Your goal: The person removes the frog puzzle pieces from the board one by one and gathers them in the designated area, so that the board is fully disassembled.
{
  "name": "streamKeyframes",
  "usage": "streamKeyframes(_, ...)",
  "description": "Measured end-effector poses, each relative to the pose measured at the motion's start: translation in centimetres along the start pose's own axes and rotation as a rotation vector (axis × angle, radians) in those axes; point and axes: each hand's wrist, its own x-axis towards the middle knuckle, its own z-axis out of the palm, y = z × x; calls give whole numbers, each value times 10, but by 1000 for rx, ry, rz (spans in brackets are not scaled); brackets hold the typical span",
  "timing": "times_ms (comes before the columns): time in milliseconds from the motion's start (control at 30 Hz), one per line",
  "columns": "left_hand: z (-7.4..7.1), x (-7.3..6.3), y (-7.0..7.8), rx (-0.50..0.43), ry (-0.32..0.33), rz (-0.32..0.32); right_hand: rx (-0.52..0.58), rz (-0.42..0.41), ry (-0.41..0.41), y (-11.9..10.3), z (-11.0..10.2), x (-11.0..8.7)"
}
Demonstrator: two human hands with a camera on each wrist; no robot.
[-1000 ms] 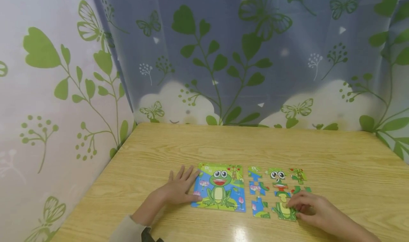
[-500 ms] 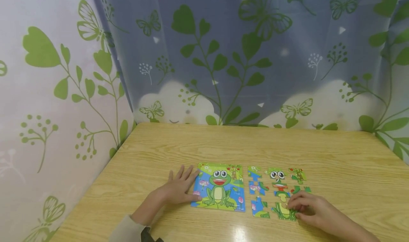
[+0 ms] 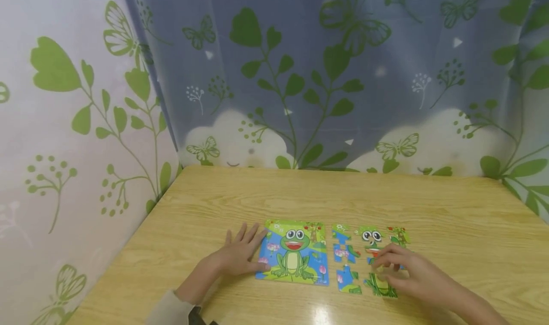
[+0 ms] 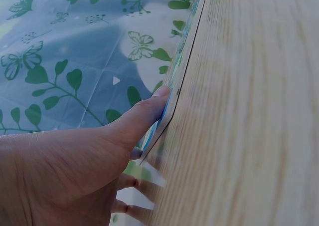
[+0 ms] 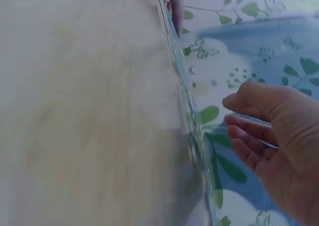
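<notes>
A square frog picture board point(image 3: 293, 253) lies on the table. My left hand point(image 3: 238, 253) rests at its left side, fingers spread and thumb on the lower left edge; the left wrist view shows the thumb point(image 4: 149, 109) pressing the board's rim. To the right of the board lie frog puzzle pieces in loose columns: a blue corner piece point(image 3: 349, 279), a piece with eyes point(image 3: 371, 234), a frog-body piece point(image 3: 379, 289) and a tree piece point(image 3: 400, 234). Over the lower right pieces hovers my right hand point(image 3: 411, 272), fingers loosely bent and holding nothing; it hides some of them.
The wood-grain table point(image 3: 240, 191) reaches back to a blue curtain point(image 3: 296, 77) printed with leaves and butterflies. A pale curtain point(image 3: 86, 148) of the same print hangs on the left. Small gaps separate several of the puzzle pieces.
My right hand has lifted off the lower right pieces and shifted slightly left and away from me, over the middle column. The left hand and the board stay put.
</notes>
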Motion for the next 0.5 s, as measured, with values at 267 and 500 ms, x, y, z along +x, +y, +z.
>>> streamKeyframes(267, -2, -2, 2, -6, -2, -2, -9, -46, -35, -16, 26, 47)
streamKeyframes(500, -1, 0, 1, 8, 4, -10, -21, 25, -122, -31, 50, 73)
